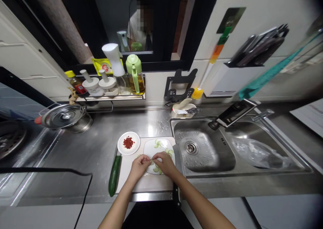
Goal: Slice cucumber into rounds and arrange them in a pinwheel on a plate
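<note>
My left hand (138, 167) and my right hand (164, 163) meet over the left part of a white squarish plate (148, 147). Both pinch a small thin piece of green, which looks like a cucumber slice (152, 160); the fingers hide most of it. Pale green cucumber slices (157, 144) lie fanned in small groups near the plate's edges. Under the plate is a light cutting board (141, 187). A dark green cucumber (115, 175) rests along its left side, and a knife (176, 193) with a black handle lies along the right.
A small white dish (121, 149) holds chopped red bits at the board's upper left. To the right is the steel sink (181, 121) with a faucet (233, 114) above it. A lidded pot (84, 121) stands left, below a rack of seasoning bottles (136, 76). A black cable (63, 170) crosses the left side.
</note>
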A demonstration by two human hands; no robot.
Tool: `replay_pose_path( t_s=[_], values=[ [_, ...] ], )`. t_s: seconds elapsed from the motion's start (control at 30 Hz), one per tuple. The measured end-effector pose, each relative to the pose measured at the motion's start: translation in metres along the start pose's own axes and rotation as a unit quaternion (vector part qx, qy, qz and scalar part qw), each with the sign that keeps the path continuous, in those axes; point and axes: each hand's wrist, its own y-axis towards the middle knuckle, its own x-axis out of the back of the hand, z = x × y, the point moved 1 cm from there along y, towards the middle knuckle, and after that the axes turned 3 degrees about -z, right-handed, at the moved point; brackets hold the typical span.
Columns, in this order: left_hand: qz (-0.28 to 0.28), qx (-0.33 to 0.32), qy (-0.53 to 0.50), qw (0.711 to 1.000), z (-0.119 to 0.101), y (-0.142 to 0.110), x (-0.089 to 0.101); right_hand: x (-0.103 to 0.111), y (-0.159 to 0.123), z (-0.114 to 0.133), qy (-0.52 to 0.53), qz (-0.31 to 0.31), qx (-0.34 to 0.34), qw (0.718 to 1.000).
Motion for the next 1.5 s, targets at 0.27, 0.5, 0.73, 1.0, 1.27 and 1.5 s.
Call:
replay_pose_path(
  t_s=[0.27, 0.5, 0.73, 1.0, 1.27, 1.5],
  values=[
    [0.064, 0.284, -0.266, 0.919, 0.006, -0.002, -0.011, 0.016, -0.002, 0.012, 0.028, 0.040, 0.034, 0.998],
    [0.049, 0.279, -0.352, 0.892, 0.012, 0.005, -0.008, 0.019, 0.005, 0.003, 0.029, 0.058, 0.035, 0.997],
    [-0.062, 0.152, -0.200, 0.966, 0.024, 0.017, -0.003, 0.007, 0.029, -0.016, -0.094, 0.070, 0.012, 0.993],
    [-0.163, 0.028, 0.119, 0.979, 0.031, 0.024, 0.000, -0.015, 0.051, -0.017, -0.207, 0.084, 0.006, 0.975],
    [-0.179, -0.025, 0.238, 0.954, 0.028, 0.025, -0.003, -0.027, 0.057, -0.018, -0.267, 0.107, 0.036, 0.957],
    [-0.200, -0.083, 0.292, 0.932, 0.028, 0.024, -0.004, -0.029, 0.057, -0.022, -0.293, 0.094, 0.068, 0.949]
  ],
)
